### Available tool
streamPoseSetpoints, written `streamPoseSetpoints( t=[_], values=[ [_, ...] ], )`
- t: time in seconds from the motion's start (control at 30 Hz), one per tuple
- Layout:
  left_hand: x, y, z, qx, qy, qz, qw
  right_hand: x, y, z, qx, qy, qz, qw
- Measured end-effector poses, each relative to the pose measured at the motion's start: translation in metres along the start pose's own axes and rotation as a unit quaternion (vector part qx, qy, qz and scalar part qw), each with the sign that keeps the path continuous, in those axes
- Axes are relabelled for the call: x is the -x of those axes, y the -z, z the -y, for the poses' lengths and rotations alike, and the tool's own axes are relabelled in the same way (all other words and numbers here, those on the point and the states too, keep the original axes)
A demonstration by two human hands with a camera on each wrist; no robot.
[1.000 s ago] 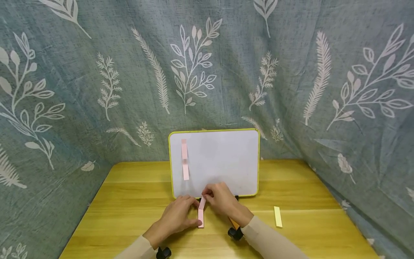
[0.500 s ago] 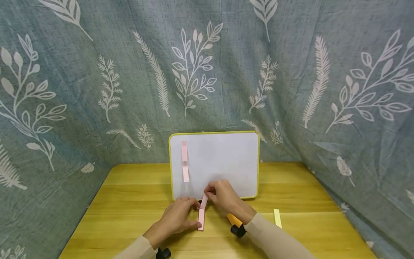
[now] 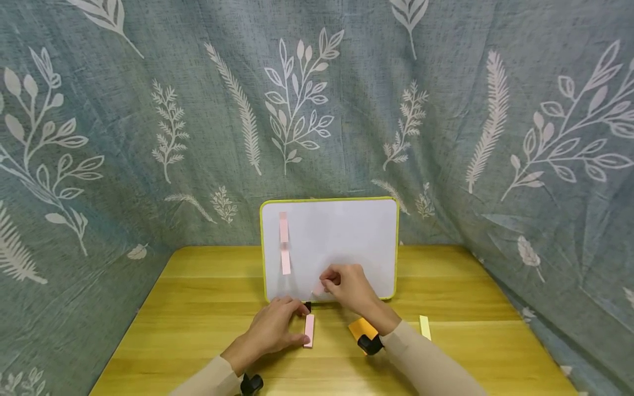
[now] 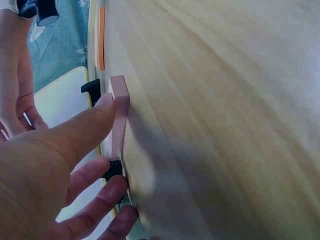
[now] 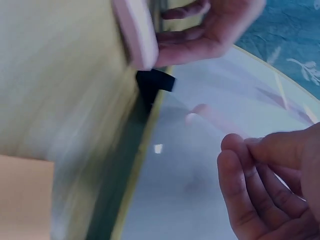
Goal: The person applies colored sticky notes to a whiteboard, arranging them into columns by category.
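Note:
My left hand (image 3: 274,325) holds a thin pad of pink sticky notes (image 3: 309,327) on the table, its thumb on the near end and index fingertip at the far end. The left wrist view shows the thumb against the pink block's side. In my right hand (image 3: 349,286), thumb and index finger pinch a single pink sticky note (image 3: 317,287), separate from the pad and hanging before the lower whiteboard (image 3: 346,236). In the right wrist view the loose note (image 5: 220,120) looks pale against the board, its gripped end hidden by the fingers.
Pink sticky notes (image 3: 284,230) form a vertical line on the board's left side. A black foot (image 3: 308,307) supports the board near my left fingers. An orange sticky pad (image 3: 360,328) lies under my right wrist, a yellow pad (image 3: 424,326) farther right. Patterned cloth (image 3: 317,110) hangs behind.
The top pink note, lifted at one end earlier, has come off the pad. My right hand has carried it up and right towards the board; my left hand stays on the pad.

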State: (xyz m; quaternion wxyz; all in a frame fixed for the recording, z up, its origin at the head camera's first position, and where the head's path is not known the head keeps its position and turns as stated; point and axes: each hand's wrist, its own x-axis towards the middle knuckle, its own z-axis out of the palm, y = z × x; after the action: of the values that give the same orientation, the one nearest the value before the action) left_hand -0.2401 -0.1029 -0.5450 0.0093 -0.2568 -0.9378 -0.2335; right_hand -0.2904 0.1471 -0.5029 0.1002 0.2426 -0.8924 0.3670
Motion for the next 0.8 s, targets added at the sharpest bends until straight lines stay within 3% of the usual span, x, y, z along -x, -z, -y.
streamPoseSetpoints(
  t=[0.47,0.8],
  values=[
    [-0.002,0.004,-0.001,0.001,-0.007,0.004,1.0,0.008,0.011,0.007,-0.074,-0.023,-0.028,0.997],
    [0.0,0.0,-0.002,-0.01,-0.008,0.006,0.9999,0.014,0.011,0.009,-0.171,-0.035,-0.031,0.984]
  ],
)
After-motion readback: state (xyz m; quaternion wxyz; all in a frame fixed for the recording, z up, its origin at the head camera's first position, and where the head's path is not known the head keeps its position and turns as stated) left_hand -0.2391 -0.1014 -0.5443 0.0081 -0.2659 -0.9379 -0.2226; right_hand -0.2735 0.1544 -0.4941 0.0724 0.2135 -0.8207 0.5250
